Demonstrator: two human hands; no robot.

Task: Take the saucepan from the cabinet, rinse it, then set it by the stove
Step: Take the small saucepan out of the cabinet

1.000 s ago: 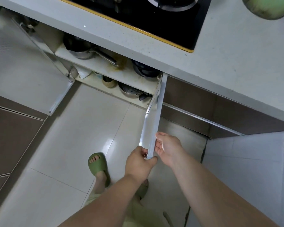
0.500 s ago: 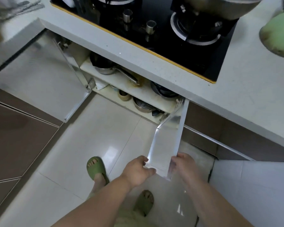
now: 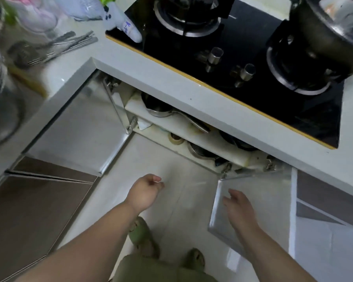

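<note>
The cabinet under the stove (image 3: 243,64) stands with both doors swung wide. A steel saucepan (image 3: 159,108) with a long handle (image 3: 194,121) lies on the upper shelf, partly hidden by the counter edge. Other dark pans (image 3: 202,152) sit on the lower shelf and at the right. My left hand (image 3: 146,191) hovers over the floor in front of the cabinet, fingers loosely curled, holding nothing. My right hand (image 3: 237,206) is open, fingers spread, over the inner face of the right door (image 3: 263,190); I cannot tell if it touches the door.
The left door (image 3: 80,135) juts out over the floor. A large dark wok (image 3: 330,31) sits on the right burner. Spoons and chopsticks (image 3: 55,47), a glass bowl (image 3: 0,110) and bottles crowd the left counter. My feet in green slippers (image 3: 143,237) stand on pale tiles.
The right door has swung fully open and both hands have let go of its edge. My left hand has drifted left, and the view has tilted up toward the stove.
</note>
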